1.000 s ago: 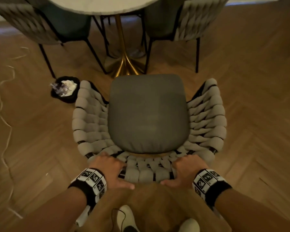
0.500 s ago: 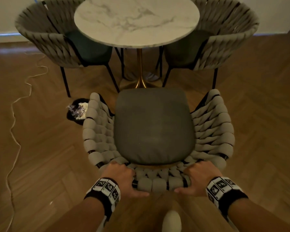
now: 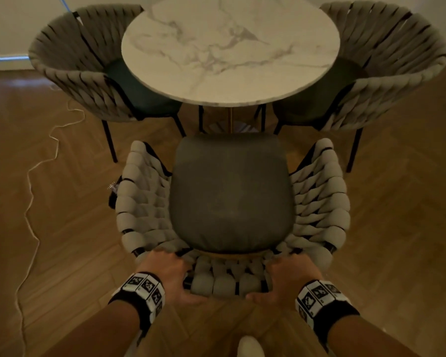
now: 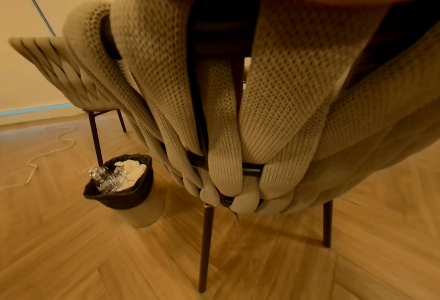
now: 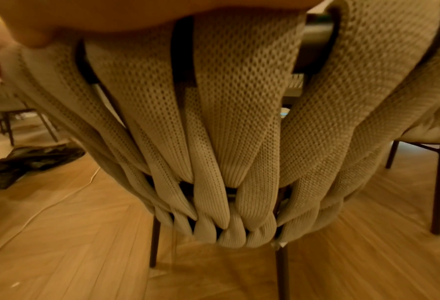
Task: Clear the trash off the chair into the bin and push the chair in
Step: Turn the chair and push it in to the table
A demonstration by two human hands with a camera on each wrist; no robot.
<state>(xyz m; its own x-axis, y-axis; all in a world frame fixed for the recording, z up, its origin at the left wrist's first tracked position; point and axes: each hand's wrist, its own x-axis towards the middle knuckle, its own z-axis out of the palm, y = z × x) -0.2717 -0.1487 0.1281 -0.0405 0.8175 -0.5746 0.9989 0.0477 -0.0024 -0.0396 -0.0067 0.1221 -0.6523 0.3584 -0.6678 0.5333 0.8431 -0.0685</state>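
While thumbs hook behind, left hand [image 3: 165,273] and right hand [image 3: 291,276] fingers grasp chair [image 3: 231,191] backrest.

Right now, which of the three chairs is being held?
The near chair, its woven back gripped by the left hand and right hand; the other two stand untouched across the table.

The head view looks steeply down from behind the chair [image 3: 231,191], with the round tabletop [image 3: 229,47] at the top of the frame. Both wrist views sit very close behind the woven chair back [image 4: 277,121], looking forward and down along it to the floor [image 5: 72,253]. The left wrist view shares the bin [image 4: 122,182] with the head view's left middle.
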